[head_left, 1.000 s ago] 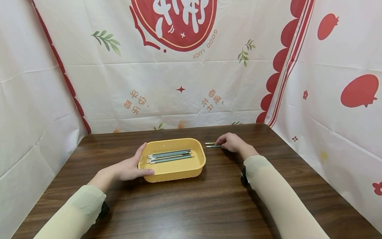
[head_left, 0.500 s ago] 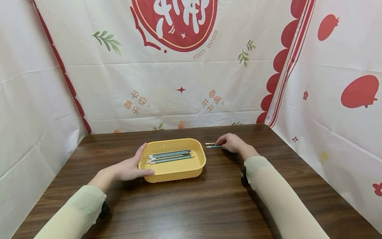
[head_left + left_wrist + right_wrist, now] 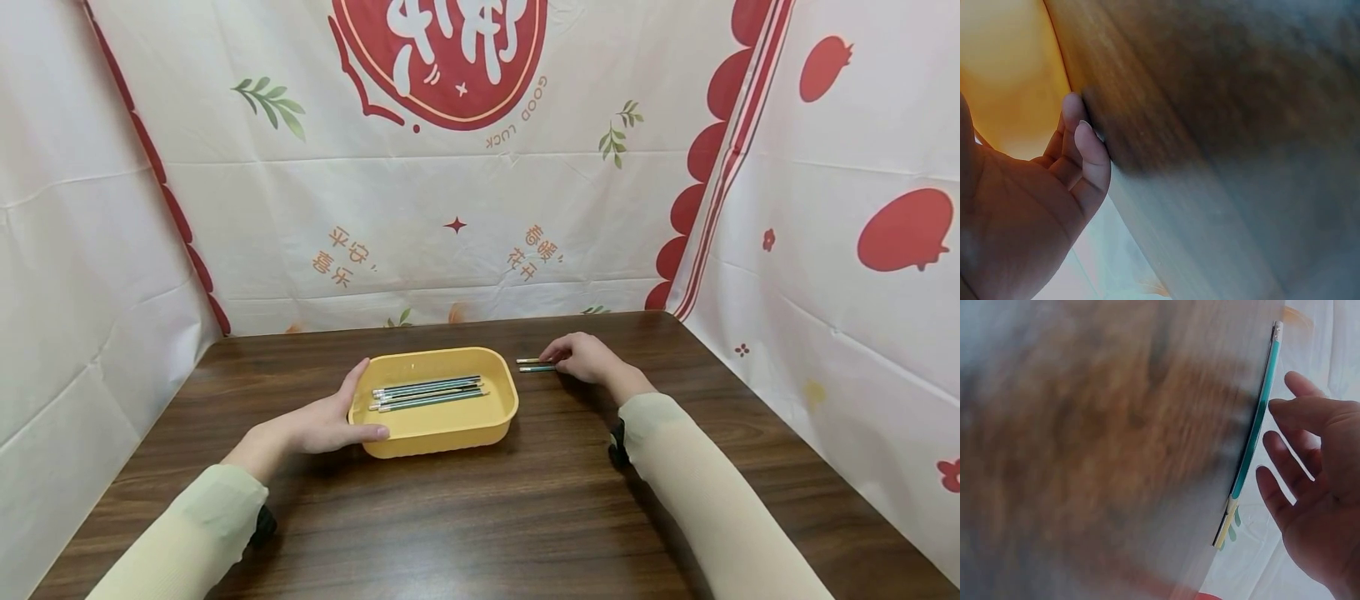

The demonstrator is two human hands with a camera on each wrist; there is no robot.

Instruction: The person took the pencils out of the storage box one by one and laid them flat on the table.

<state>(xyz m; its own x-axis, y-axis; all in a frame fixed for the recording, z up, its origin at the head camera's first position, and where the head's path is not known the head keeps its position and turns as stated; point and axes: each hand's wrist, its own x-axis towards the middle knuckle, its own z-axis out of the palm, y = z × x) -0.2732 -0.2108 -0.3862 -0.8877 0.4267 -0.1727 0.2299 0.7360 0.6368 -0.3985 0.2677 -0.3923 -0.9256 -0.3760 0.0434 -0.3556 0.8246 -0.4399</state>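
Note:
My left hand [image 3: 322, 423] holds the left end of a yellow plastic basket [image 3: 450, 437], thumb over the near rim and fingers along its outside. Inside lie several striped pencils [image 3: 431, 400] with eraser ends toward the left. To the right of the basket, my right hand [image 3: 588, 358] is over two more pencils on the table: a green one [image 3: 536, 368] and, just behind it, a yellowish one [image 3: 529, 361]. Seen from the right wrist, the green pencil [image 3: 1256, 428] lies beside the thumb tip, with the fingers loosely bent. The hand hides the pencils' right ends in the head view.
The dark wood-grain table [image 3: 450, 525] reaches back to a white printed cloth [image 3: 420, 192], which hangs behind it and along both sides.
Almost everything is still. My right wrist and sleeve have shifted very slightly to the right; the left hand, basket and pencils stay in place.

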